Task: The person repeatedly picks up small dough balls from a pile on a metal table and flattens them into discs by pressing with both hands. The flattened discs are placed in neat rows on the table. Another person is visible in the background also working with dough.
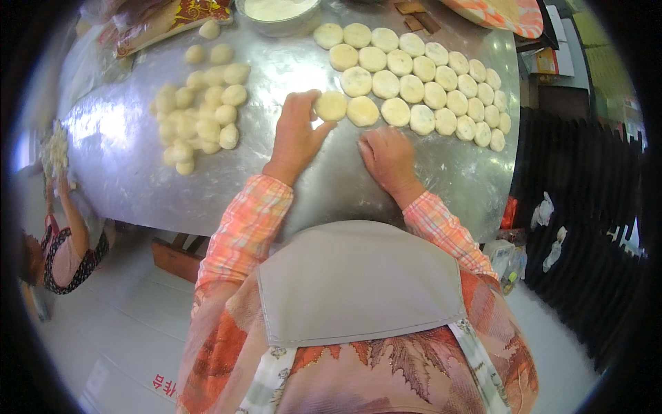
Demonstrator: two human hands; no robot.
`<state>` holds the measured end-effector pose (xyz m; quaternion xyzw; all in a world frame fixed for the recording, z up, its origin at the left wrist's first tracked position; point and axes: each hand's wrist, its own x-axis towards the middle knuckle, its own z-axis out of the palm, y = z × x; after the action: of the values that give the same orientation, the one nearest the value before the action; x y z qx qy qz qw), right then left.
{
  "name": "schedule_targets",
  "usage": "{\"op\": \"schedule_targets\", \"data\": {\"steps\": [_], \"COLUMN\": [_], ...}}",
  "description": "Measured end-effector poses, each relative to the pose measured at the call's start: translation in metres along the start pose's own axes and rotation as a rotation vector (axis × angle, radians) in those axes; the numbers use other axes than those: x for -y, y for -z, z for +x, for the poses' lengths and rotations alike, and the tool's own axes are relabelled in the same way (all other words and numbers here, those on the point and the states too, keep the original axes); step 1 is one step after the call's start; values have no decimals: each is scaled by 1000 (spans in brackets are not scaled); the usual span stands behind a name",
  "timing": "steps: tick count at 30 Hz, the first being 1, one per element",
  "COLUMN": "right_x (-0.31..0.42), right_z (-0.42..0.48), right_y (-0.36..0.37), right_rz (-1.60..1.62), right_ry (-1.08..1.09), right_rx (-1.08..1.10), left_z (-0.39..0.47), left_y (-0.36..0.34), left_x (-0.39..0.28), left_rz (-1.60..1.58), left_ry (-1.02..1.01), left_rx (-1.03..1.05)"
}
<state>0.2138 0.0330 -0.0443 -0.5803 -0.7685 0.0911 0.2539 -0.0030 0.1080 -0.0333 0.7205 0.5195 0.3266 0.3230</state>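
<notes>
My left hand (300,134) has its thumb and fingers around the edge of a flat round dough disc (331,106), at the left end of the nearest row. Beside that piece, a second pale disc (362,112) lies flat on the metal table (331,191). My right hand (389,158) rests just below this row with its fingers curled in; no object shows in it, though the palm is hidden. Several rows of flattened dough discs (411,89) extend to the right, some with dark specks. Left of my left hand lies a loose group of dough balls (207,124).
At the far edge stand a bowl of white flour (279,9) and a patterned bag (170,26). Small brown pieces (419,18) lie behind the discs. An orange-and-white cloth (501,18) is at the back right. Another person (67,243) works with dough at far left.
</notes>
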Motion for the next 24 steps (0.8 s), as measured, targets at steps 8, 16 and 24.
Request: {"op": "schedule_targets", "data": {"steps": [8,16,24], "right_x": [5,13,90], "right_z": [10,3,55], "right_y": [-5,1,1], "right_rz": [52,66,314], "right_ry": [-144,-128,61], "right_rx": [-97,-23,90], "left_z": [5,3,-63], "left_y": [-8,-13,92], "left_x": [3,12,3], "left_rz": [-116,-226,-56], "left_ry": [-5,27,85], "left_rx": [-45,-67,-356]}}
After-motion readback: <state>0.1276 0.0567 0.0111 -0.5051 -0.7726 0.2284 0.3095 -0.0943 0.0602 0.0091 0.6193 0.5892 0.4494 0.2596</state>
